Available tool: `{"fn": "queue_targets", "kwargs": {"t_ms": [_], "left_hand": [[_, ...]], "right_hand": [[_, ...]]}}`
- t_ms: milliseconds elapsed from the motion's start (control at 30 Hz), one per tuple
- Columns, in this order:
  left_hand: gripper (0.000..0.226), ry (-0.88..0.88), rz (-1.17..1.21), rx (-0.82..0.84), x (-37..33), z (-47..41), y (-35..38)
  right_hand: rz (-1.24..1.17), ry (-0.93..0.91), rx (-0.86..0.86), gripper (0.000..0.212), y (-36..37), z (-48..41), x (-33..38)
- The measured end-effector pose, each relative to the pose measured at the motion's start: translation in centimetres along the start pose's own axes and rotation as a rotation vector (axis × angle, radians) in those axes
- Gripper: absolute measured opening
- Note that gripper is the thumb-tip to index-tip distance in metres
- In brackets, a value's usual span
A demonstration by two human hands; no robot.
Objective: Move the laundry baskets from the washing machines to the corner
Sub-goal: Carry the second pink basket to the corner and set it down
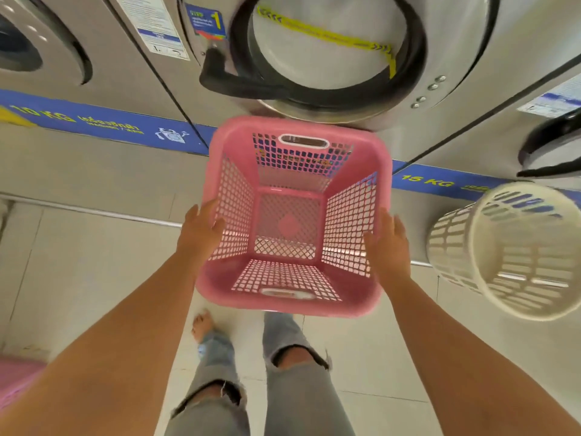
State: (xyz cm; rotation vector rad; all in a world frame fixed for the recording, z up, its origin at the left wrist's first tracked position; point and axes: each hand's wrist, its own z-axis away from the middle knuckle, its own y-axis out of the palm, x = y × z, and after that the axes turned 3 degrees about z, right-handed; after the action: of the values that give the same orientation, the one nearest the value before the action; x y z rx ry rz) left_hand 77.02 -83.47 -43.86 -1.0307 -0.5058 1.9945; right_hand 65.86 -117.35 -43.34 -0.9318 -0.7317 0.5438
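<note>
An empty pink square laundry basket stands below the round door of the middle washing machine. My left hand is at the basket's left rim, fingers stretched along the outside and thumb over the edge. At the right rim my right hand is held the same way, its fingers spread and not closed around the rim. A white round slatted basket stands to the right, under the neighbouring machine.
Washing machines line the wall ahead, with a blue strip along their base. A raised step with a metal edge runs in front of them. Part of another pink basket shows at the bottom left. My legs stand on pale floor tiles.
</note>
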Motion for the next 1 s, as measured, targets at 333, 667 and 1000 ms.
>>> {"fn": "queue_targets", "kwargs": {"t_ms": [333,667,1000], "left_hand": [[0.07,0.05,-0.109,-0.108,0.5,-4.6,1.8],[0.066,0.059,-0.153,-0.194,1.9,-2.9,2.3],[0.07,-0.072,-0.09,-0.22,7.4,5.6,-1.0]], "right_hand": [[-0.025,-0.195,-0.006,0.065,2.9,-4.4,-2.6],[-0.033,-0.146,-0.058,0.07,3.2,-2.6,-2.2],[0.025,-0.244,0.002,0.073,1.0,4.0,1.4]]}}
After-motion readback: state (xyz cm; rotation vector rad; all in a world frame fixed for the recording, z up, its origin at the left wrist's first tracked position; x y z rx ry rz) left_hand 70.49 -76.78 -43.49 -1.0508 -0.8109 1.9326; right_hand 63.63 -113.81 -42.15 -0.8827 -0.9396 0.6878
